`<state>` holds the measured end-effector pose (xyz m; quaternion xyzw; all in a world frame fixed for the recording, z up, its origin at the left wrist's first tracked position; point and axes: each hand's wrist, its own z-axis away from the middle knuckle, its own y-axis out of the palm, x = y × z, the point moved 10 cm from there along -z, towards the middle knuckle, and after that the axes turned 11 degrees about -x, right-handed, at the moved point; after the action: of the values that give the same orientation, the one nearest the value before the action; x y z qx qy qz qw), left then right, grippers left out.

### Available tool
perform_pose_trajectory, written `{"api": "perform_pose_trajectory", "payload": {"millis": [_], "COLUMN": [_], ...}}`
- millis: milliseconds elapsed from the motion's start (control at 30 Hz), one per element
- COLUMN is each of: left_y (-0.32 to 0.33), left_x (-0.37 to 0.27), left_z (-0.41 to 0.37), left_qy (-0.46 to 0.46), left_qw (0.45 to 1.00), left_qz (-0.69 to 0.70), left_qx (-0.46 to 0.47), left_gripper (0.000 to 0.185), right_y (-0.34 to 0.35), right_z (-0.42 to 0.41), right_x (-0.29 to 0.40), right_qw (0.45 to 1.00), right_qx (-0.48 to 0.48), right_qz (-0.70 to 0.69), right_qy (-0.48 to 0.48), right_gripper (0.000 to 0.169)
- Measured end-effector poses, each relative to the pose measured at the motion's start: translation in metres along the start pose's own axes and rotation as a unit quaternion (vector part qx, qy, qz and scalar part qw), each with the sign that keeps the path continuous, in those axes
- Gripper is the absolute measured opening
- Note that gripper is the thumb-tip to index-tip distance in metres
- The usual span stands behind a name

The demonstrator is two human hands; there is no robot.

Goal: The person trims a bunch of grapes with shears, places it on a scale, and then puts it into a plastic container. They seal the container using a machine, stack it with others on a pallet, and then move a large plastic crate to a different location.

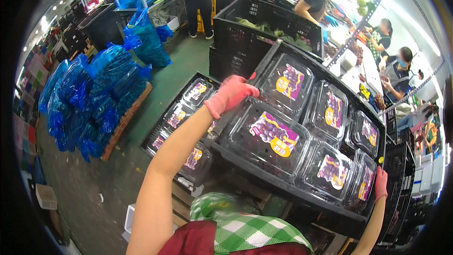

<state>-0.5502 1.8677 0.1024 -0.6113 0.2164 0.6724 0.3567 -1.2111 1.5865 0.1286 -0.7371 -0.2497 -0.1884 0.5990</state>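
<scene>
A black plastic crate (247, 163) is tilted in front of me, filled with several clear plastic clamshell boxes (240, 136). Their purple and yellow labels picture grapes. My left hand (233, 94), in a pink knit glove, grips the crate's left rim, its fingers curled over the edge. On the opposite side my right hand (381, 183), gloved in the same pink, holds the right rim; its fingertips are partly hidden. Lower down on the left, a second black crate (147, 138) of similar labelled boxes sits partly behind my left forearm.
Blue plastic sacks (95, 95) are piled on a wooden pallet (127, 122) at left. Black crates (233, 47) of leafy produce stand ahead. At right, people work along a white table (368, 60) behind a perforated metal post (361, 24). Another person (196, 0) stands farther back.
</scene>
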Motion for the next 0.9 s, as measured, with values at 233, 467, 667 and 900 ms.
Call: {"api": "perform_pose_trajectory", "payload": {"millis": [233, 467, 667, 900], "left_y": [0.005, 0.011, 0.016, 0.017], "left_x": [0.025, -0.003, -0.003, -0.005], "left_z": [0.003, 0.023, 0.018, 0.021], "left_qy": [-0.050, -0.014, -0.011, -0.003], "left_qw": [0.993, 0.999, 1.000, 0.997], "left_qz": [0.097, 0.011, -0.017, -0.035], "left_qx": [0.037, 0.032, 0.024, 0.062], "left_gripper": [0.037, 0.018, 0.025, 0.019], "right_y": [-0.002, -0.006, -0.043, -0.136], "right_z": [-0.010, 0.004, 0.018, 0.147], "right_x": [-0.002, 0.017, 0.019, -0.126], "right_qw": [0.992, 0.992, 0.985, 0.923], "right_qx": [-0.008, -0.027, -0.143, -0.339], "right_qz": [0.126, 0.120, -0.093, -0.153], "right_qy": [-0.012, 0.016, 0.009, 0.102], "right_gripper": [0.041, 0.052, 0.044, 0.033]}}
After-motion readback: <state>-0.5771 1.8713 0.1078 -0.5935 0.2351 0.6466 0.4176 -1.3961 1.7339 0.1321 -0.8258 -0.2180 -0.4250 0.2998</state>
